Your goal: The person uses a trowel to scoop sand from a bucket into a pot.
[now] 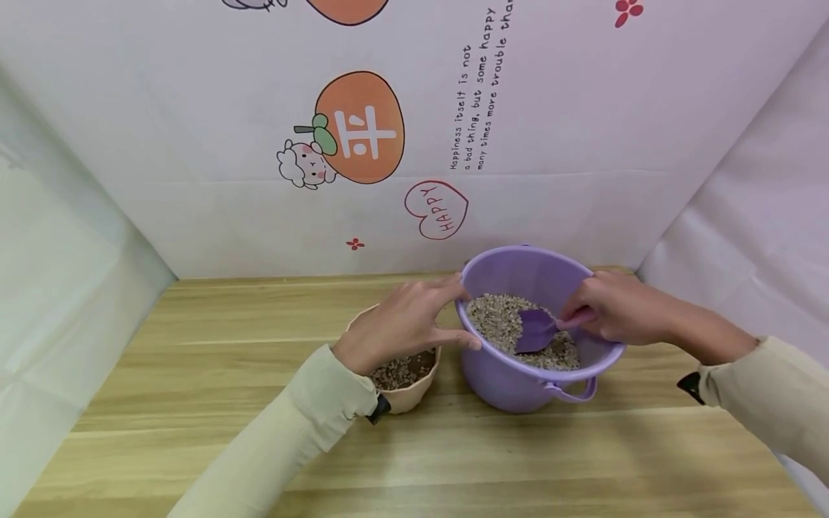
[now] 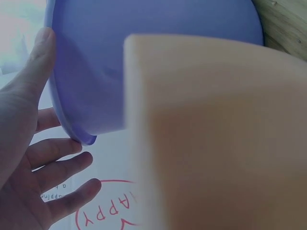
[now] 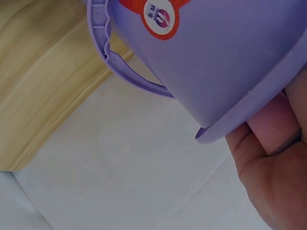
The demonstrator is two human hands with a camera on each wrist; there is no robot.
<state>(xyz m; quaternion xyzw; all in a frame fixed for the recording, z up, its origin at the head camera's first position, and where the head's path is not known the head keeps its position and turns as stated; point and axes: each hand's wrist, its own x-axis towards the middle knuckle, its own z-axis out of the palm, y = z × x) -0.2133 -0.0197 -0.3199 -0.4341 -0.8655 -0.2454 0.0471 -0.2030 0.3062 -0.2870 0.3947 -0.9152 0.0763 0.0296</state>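
A purple bucket (image 1: 512, 385), tilted, holds tan-grey gravel (image 1: 495, 316). My left hand (image 1: 411, 320) grips its left rim, with the thumb (image 2: 42, 52) on the near side and the index finger partly behind the rim; the other fingers are spread. My right hand (image 1: 612, 306) holds the pink handle of a small shovel (image 1: 536, 331) over the right rim. The shovel's purple blade rests in the gravel. Below my left forearm stands a peach-coloured pot (image 1: 408, 399) with some gravel in it, partly hidden by that hand. It fills much of the left wrist view, blurred.
The bucket's side handle (image 1: 573, 392) sticks out toward the front right. A wooden table (image 1: 214, 374) lies beneath everything. Behind it rises a printed white backdrop (image 1: 550, 144), and white cloth (image 1: 745, 237) hangs at the right side.
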